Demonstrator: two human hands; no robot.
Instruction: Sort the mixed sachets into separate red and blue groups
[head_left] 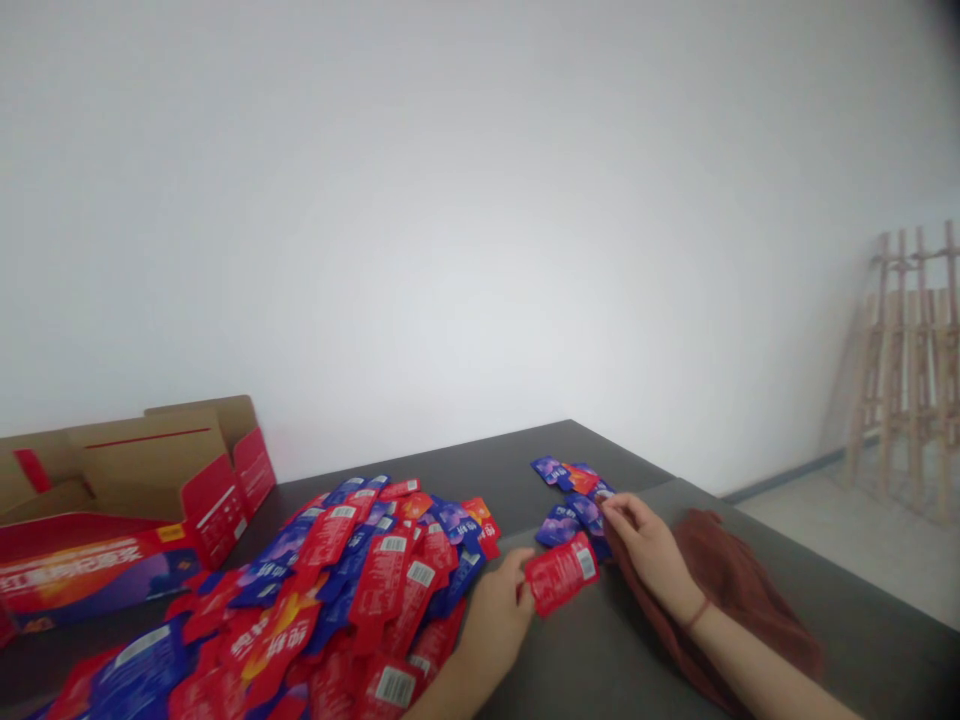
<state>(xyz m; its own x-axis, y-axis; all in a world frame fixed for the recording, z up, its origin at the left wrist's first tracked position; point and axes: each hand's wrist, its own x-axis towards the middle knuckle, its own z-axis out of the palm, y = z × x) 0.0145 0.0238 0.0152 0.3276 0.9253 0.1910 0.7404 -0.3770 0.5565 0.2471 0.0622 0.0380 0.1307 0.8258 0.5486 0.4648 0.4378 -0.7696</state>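
My left hand point(501, 612) grips a red packet point(561, 575) by its left end, with a white barcode label at the packet's far end. To the right, my right hand point(651, 545) has its fingers pinched at the upper edge of a dark brown cloth point(739, 580), which lies partly under the wrist. Just beyond the fingers is a small group of blue and purple packets point(559, 525) with an orange-red one among them. A large heap of red and blue packets point(337, 580) spreads to the left of my left hand.
An open red cardboard box point(217, 500) with a printed front stands at the left of the dark table point(517, 455). A white wall point(465, 250) rises behind the table. Beyond the right edge, wooden racks point(904, 370) lean by the wall on a pale floor.
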